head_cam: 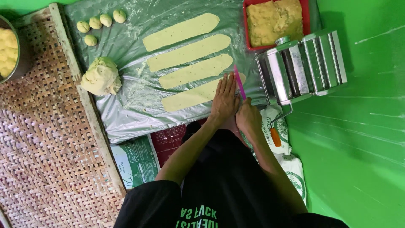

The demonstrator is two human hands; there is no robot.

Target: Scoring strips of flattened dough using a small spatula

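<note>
Nearest the person, the left hand (224,98) lies flat with fingers pressed together on the end of the closest dough strip (192,97), while the right hand (248,116) pinches a pink blade (239,82) held at that same end, so trimming of this strip looks just begun. Beyond it on the plastic sheet (126,114) lie 3 more rolled strips (190,52), apparently uncut, beside a metal pasta roller (301,67). Farther off, a large dough lump (101,77), 5 small balls (100,23) and a red tray of dough (274,21) remain unrolled, so much seems left.
</note>
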